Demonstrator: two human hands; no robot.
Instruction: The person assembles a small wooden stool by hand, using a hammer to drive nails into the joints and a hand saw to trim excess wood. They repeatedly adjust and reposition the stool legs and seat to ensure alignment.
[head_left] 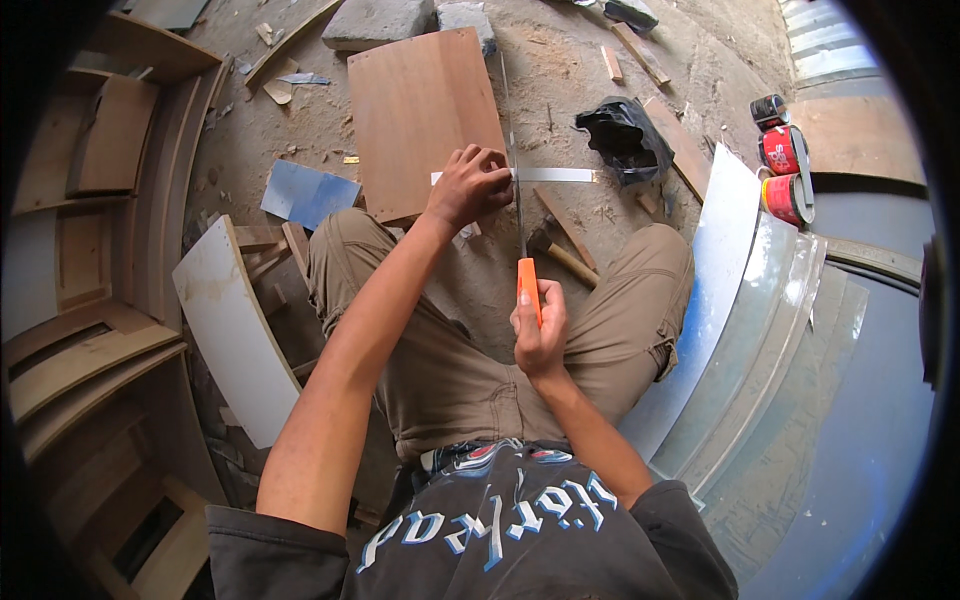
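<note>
My right hand (541,328) is closed round the orange handle of a handsaw (528,275). The saw's thin blade points away from me and crosses a narrow white strip (560,175), close beside my left hand. With bent fingers, my left hand (472,187) grips the strip at the right edge of a brown wooden board (425,110). Part of the strip is hidden under that hand. The board lies in front of my knees, its far end by grey concrete blocks (378,24). A hammer (565,260) with a wooden handle rests on the ground between my legs.
Wooden cabinet frames (150,250) stand at the left, near a white curved panel (230,335). A blue-white panel piece (310,194) lies by my left knee. A black plastic bag (625,140), red cans (785,150) and glass sheets (760,330) are on the right.
</note>
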